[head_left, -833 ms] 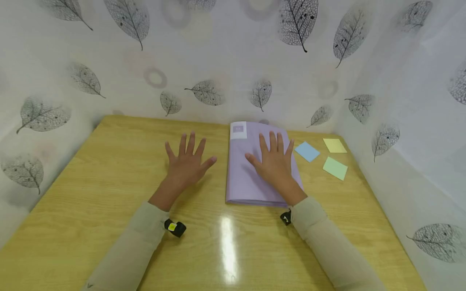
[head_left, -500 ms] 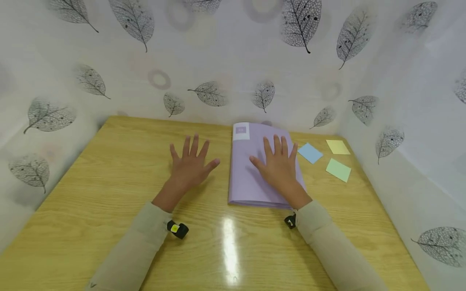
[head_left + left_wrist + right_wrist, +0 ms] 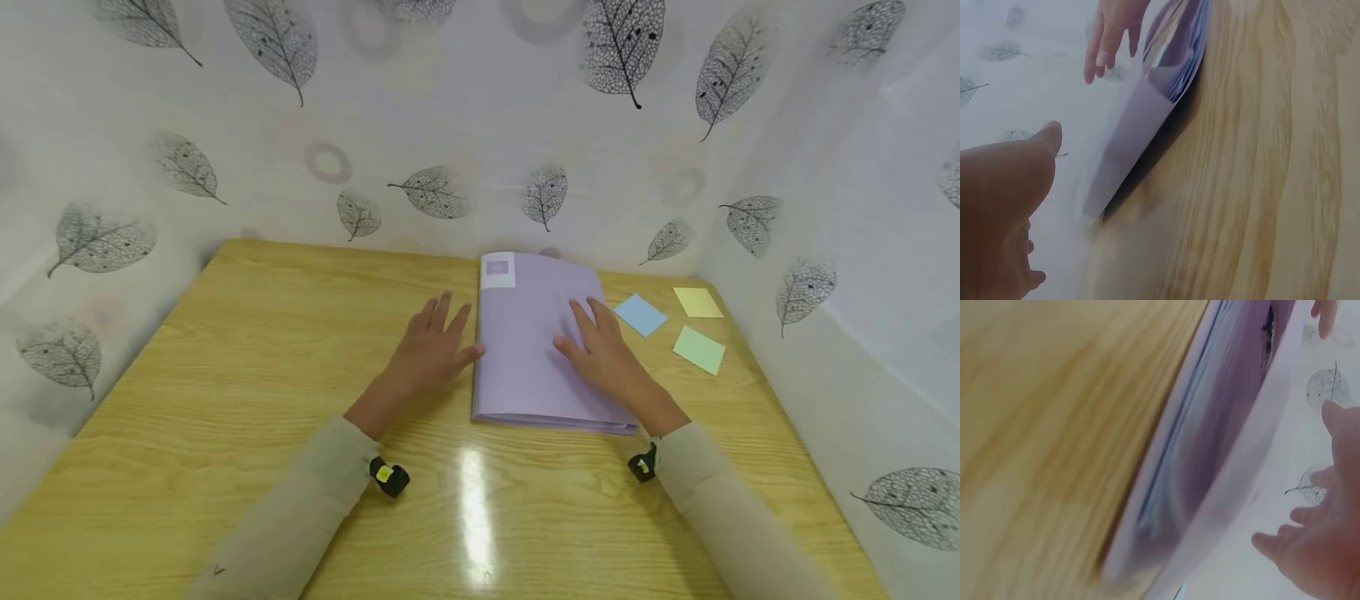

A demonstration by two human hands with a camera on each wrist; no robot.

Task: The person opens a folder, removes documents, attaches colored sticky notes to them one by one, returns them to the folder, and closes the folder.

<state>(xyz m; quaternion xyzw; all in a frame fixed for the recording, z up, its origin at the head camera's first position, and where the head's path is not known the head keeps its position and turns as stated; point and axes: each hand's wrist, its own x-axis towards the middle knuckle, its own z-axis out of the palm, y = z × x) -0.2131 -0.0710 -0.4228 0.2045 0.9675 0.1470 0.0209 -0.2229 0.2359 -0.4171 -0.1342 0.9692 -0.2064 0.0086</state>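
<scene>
Head view: left hand flat on the wooden table, fingers straight, thumb tip at the folder spine — nothing grasped. Right hand laid on the folder's smooth lilac cover, fingers relaxed, released. Folder rectangular, mid-table, beside three square notes.

Left wrist view: folder edge showing layered sleeves — blurred.

Right wrist view: cover arched above the pages, fingers loose.

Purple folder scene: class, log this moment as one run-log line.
left hand: touching purple folder spine edge | right hand: flat on cover | sticky notes: beside folder
</scene>
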